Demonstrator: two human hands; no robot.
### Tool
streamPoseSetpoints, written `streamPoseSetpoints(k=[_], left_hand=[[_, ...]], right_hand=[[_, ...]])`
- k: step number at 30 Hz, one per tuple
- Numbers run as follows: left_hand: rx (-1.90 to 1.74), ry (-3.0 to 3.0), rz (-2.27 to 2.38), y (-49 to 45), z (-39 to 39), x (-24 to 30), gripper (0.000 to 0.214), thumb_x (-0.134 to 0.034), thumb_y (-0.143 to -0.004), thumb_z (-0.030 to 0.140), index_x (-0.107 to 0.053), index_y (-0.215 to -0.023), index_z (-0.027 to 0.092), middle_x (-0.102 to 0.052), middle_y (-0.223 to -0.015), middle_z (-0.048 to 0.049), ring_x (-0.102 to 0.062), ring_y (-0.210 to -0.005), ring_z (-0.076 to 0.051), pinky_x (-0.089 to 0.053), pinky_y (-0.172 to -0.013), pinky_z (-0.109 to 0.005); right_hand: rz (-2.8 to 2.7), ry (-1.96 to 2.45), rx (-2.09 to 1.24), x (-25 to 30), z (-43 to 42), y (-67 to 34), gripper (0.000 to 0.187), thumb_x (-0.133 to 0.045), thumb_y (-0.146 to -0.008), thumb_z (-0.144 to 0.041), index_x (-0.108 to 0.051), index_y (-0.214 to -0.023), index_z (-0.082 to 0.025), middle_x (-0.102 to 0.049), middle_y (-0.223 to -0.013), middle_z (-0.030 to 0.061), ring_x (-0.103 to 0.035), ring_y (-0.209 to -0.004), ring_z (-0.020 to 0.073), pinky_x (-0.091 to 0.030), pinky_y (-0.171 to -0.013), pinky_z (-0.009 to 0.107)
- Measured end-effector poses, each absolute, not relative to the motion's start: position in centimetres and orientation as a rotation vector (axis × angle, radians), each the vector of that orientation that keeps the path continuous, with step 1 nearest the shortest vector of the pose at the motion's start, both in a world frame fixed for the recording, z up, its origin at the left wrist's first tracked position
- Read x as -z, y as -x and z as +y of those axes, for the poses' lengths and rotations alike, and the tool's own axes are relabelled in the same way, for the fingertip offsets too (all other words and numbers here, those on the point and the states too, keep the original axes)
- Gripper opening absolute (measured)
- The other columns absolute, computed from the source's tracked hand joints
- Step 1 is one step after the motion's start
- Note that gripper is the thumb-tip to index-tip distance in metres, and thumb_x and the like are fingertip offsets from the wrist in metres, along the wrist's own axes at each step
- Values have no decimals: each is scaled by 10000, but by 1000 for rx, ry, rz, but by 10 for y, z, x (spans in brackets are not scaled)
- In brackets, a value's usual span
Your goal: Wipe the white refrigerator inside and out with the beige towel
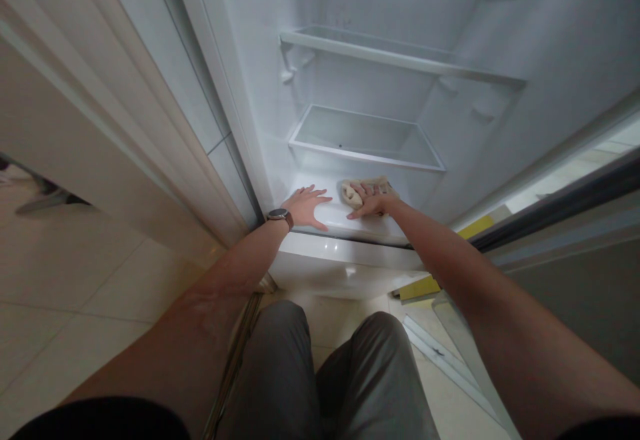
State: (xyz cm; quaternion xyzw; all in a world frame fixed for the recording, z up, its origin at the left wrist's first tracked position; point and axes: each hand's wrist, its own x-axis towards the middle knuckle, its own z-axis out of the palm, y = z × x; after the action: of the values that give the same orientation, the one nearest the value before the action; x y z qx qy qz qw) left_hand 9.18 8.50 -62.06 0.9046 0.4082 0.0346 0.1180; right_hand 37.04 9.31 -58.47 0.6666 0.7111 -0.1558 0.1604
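Note:
Inside an open white refrigerator (250,80), both my hands are down at its floor (335,215). My right hand (373,201) grips a beige cloth (352,195), bunched under the fingers and resting on the white floor surface. To its left, my left hand (306,208) lies with fingers spread, holding nothing; whether it presses on the surface I cannot tell. A dark round watch (280,215) is on my left wrist. Just behind the hands sits a low glass shelf (370,130) with a white frame.
A second glass shelf (400,57) crosses higher up. On the right stands the open door with its dark seal (560,207). A removed-looking clear panel with a white edge (450,360) lies by my right knee, near a yellow object (419,288). A door frame (100,93) rises on the left.

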Motion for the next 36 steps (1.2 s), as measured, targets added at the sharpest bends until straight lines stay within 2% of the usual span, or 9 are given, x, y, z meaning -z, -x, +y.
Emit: streamPoseSetpoints(k=[3, 5, 17, 25, 34, 36], left_hand=[[-103, -2639, 1191, -92, 85, 620, 1143, -691, -659, 905, -405, -1631, 376, -248, -1751, -18, -152, -1614, -415, -129, -1305, -622], [-111, -2639, 1188, -92, 84, 619, 1147, -693, -655, 906, -407, -1630, 376, -253, -1750, -21, -154, -1612, -421, -132, -1303, -626], [-105, -2638, 1187, -92, 84, 619, 1144, -691, -658, 907, -419, -1627, 361, -265, -1746, -28, -161, -1610, -424, -123, -1309, -611], [-113, -2633, 1189, -92, 83, 617, 1134, -701, -660, 891, -419, -1627, 369, -265, -1745, -21, -165, -1609, -418, -125, -1309, -606], [-111, -2630, 1188, -92, 81, 615, 1135, -694, -666, 895, -413, -1631, 368, -267, -1745, -19, -164, -1608, -420, -113, -1312, -595], [-113, -2628, 1189, -92, 81, 615, 1136, -696, -663, 893, -413, -1631, 370, -269, -1744, -18, -164, -1608, -421, -113, -1313, -593]], right_hand=[[1998, -1860, 543, 585, 94, -371, 1486, -737, -588, -906, 123, -1681, -385, 133, -1773, 52, 93, -1597, 506, -86, -1296, 659], [2004, -1859, 556, 585, 94, -371, 1492, -741, -588, -902, 136, -1679, -383, 149, -1771, 53, 120, -1592, 509, -76, -1292, 669], [2020, -1877, 564, 586, 96, -372, 1491, -757, -560, -898, 80, -1689, -398, 117, -1776, 38, 119, -1598, 495, -50, -1295, 662], [2012, -1876, 586, 585, 96, -372, 1486, -776, -583, -865, 101, -1686, -391, 146, -1772, 23, 136, -1594, 498, -29, -1307, 640], [2018, -1881, 585, 585, 96, -371, 1489, -792, -601, -847, 106, -1689, -369, 153, -1770, 62, 149, -1591, 498, -32, -1302, 638], [2013, -1883, 580, 585, 97, -371, 1489, -790, -589, -853, 98, -1688, -383, 135, -1774, 44, 145, -1594, 492, -44, -1307, 631]])
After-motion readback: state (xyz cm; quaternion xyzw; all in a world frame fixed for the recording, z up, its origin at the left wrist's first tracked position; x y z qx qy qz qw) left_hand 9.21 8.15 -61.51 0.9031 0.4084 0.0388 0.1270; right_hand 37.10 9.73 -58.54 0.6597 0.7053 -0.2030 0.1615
